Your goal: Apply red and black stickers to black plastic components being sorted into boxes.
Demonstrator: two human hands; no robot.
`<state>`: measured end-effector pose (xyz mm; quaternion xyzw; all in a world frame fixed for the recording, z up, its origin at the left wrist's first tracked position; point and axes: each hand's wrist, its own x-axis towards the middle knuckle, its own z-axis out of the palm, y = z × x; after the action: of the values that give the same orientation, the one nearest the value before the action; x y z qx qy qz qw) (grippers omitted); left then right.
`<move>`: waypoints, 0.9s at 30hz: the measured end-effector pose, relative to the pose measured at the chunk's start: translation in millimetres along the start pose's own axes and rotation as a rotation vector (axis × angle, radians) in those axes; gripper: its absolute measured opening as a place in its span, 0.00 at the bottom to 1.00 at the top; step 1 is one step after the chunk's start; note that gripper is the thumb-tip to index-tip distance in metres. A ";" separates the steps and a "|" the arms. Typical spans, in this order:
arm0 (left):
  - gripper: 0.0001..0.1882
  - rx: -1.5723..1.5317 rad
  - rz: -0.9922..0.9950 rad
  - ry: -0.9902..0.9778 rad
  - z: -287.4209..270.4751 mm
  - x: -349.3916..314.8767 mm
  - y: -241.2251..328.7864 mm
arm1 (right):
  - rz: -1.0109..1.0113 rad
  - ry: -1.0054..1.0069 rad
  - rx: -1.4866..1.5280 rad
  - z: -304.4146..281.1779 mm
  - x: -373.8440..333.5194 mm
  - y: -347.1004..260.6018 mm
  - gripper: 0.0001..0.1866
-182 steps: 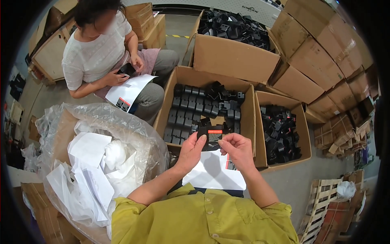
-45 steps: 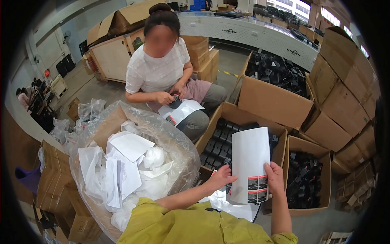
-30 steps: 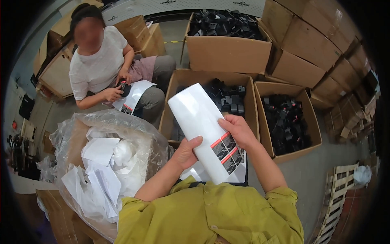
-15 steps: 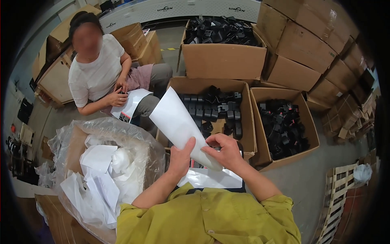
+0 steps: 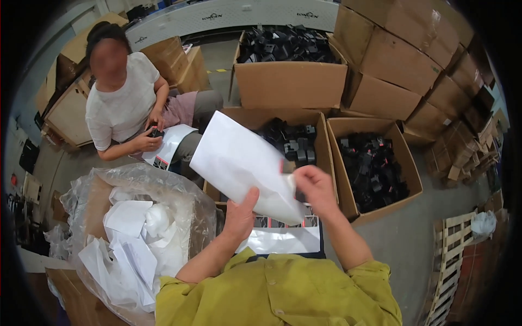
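A large white sheet (image 5: 244,163) hangs tilted in front of me, its blank side up. My left hand (image 5: 242,214) is closed on its lower edge, thumb on top. At the sheet's right edge, the fingers of my right hand (image 5: 316,189) are pinched and slightly blurred; the edge bends up there and a small red patch shows beside it. Below, on my lap, lies a glossy sheet (image 5: 280,239) with a row of dark and red printed labels along its far side.
A plastic-lined carton (image 5: 198,217) at left holds crumpled white paper. Cartons of black plastic parts stand ahead (image 5: 291,81) and at right (image 5: 375,168). A co-worker (image 5: 128,92) sits at far left, holding a small black part. Stacked cartons (image 5: 391,54) rise at far right, above a wooden pallet (image 5: 451,261).
The white sheet has spread wider and flatter, and its right edge has lifted. My right hand has moved slightly right. The co-worker's black part has come into clearer view.
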<state>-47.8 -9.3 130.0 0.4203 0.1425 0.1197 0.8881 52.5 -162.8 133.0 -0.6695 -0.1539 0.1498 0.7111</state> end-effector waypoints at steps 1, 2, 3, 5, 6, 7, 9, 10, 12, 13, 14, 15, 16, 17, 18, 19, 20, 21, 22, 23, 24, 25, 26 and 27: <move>0.23 -0.051 0.032 0.008 1.4 0.1 -1.1 | 0.026 0.081 0.209 -10.6 5.8 -4.0 0.03; 0.23 -0.055 0.041 0.006 1.1 0.1 1.0 | 0.033 0.047 0.380 -24.0 15.4 -7.3 0.03; 0.23 -0.067 0.015 -0.006 -0.8 -3.5 3.2 | 0.047 0.021 0.556 -31.1 20.5 -10.9 0.03; 0.24 -0.077 -0.018 -0.017 -2.5 -7.4 2.2 | 0.032 -0.122 0.469 -33.8 22.9 -19.6 0.03; 0.24 -0.055 -0.036 -0.031 -2.0 -8.0 -1.0 | 0.017 -0.266 0.378 -35.5 22.5 -23.2 0.03; 0.24 -0.032 -0.055 -0.043 -1.4 -8.9 -4.3 | 0.032 -0.367 0.255 -31.0 23.2 -21.8 0.03; 0.23 -0.015 -0.077 -0.009 -0.1 -13.5 -10.9 | 0.250 -0.566 0.033 -23.9 30.7 -18.2 0.05; 0.22 0.001 -0.091 0.026 -0.8 -17.4 -13.3 | 0.310 -0.550 -0.017 -22.2 34.2 -11.3 0.06; 0.19 0.385 -0.294 -0.062 -19.6 -33.9 -1.3 | 0.369 -0.569 -0.064 -30.2 41.6 -8.0 0.04; 0.17 0.762 -0.491 -0.164 -31.8 -42.1 7.1 | 0.387 -0.574 -0.139 -38.7 43.8 -1.3 0.04; 0.15 1.022 -0.485 -0.351 -44.8 -52.5 16.2 | 0.419 -0.611 -0.162 -46.2 44.3 12.1 0.03; 0.14 1.281 -0.467 -0.547 -54.0 -60.3 27.6 | 0.448 -0.671 -0.172 -51.7 43.6 25.7 0.03; 0.13 1.349 -0.313 -0.455 -56.1 -67.2 35.0 | 0.462 -0.696 -0.257 -52.0 39.6 41.9 0.03; 0.13 1.346 -0.323 -0.449 -49.5 -65.5 35.1 | 0.476 -0.721 -0.343 -50.7 32.5 54.1 0.04; 0.13 1.353 -0.046 -0.349 -38.6 -59.7 32.4 | 0.489 -0.790 -0.423 -37.7 25.7 49.9 0.04; 0.13 1.352 0.241 -0.264 -28.2 -54.7 31.0 | 0.423 -0.786 -0.493 -34.7 20.9 72.1 0.06; 0.12 1.492 0.430 -0.316 -32.4 -50.4 18.8 | 0.317 -0.799 -0.581 -34.1 18.0 88.3 0.06; 0.12 1.492 0.431 -0.319 -29.2 -53.5 24.5 | 0.218 -0.797 -0.667 -36.3 17.8 96.1 0.07; 0.12 1.591 0.228 -0.400 -20.6 -62.4 36.8 | 0.216 -0.768 -0.665 -30.9 15.8 88.2 0.08; 0.12 1.673 0.010 -0.495 -12.9 -72.9 47.3 | 0.237 -0.750 -0.666 -29.8 14.2 92.4 0.08; 0.12 1.623 0.039 -0.482 -9.4 -80.3 64.3 | 0.088 -0.794 -0.711 -25.0 16.1 94.8 0.07; 0.12 1.617 0.032 -0.499 -7.1 -77.2 62.4 | -0.063 -0.836 -0.753 -24.0 14.3 97.1 0.07; 0.11 1.515 0.136 -0.521 -3.5 -72.1 60.2 | -0.093 -0.833 -0.762 -26.1 6.2 96.6 0.07; 0.10 1.418 0.242 -0.522 0.6 -68.1 61.0 | -0.094 -0.836 -0.758 -24.7 3.6 97.6 0.07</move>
<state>-116.7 5.3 188.4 0.9171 -0.0761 -0.0071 0.3912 65.5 -178.0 34.2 -0.7542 -0.4950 0.3048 0.3055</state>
